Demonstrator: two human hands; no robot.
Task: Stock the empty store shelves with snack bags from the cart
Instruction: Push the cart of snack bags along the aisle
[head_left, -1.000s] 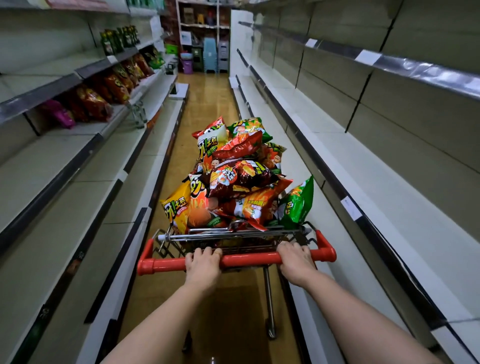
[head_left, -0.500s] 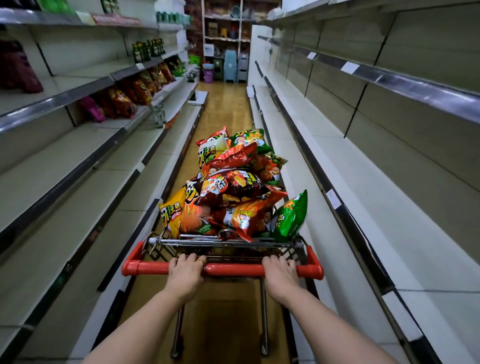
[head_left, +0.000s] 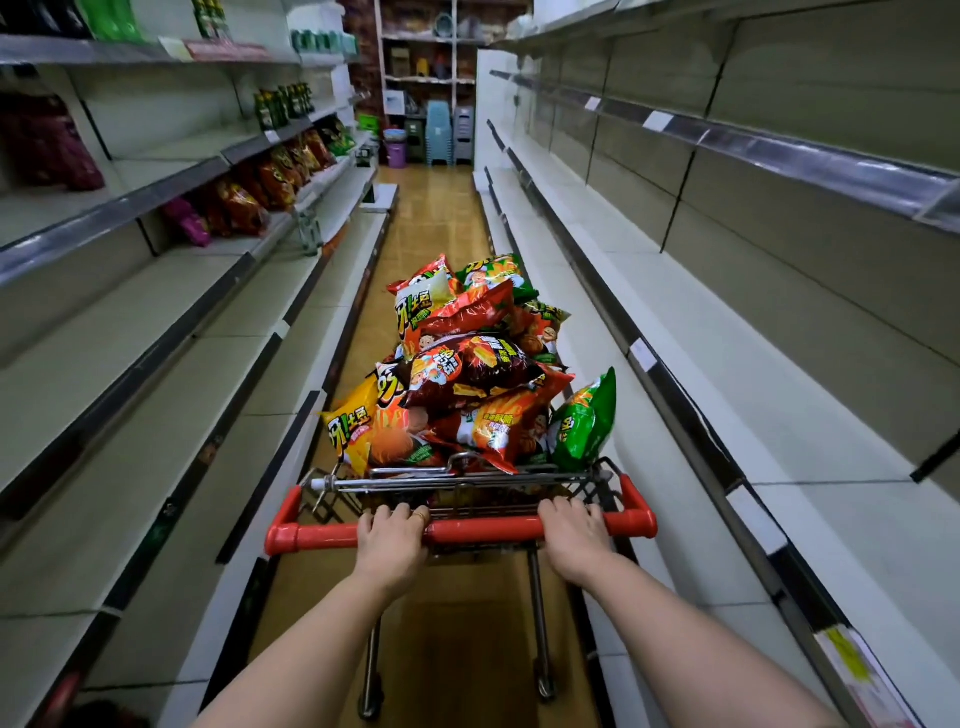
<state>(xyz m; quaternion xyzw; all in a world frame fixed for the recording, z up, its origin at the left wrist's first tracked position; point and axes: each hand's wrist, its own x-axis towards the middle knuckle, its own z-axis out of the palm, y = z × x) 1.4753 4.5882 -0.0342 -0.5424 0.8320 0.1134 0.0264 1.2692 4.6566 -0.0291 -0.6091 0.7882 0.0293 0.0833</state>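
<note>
Head view: cart (head_left: 597, 475) heaped with snack bags (head_left: 467, 374); left hand (head_left: 392, 540) and right hand (head_left: 574, 535) grip its handle (head_left: 478, 530).

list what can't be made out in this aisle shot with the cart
Head view only:
Snack bags: lower ones buried under the heap in the cart.
Front wheels: hidden by the cart's load.
Fingertips of left grip and right grip: curled behind the red handle.
Shelf labels: too small to read.
Aisle-end goods: far, small, blurred.
</note>
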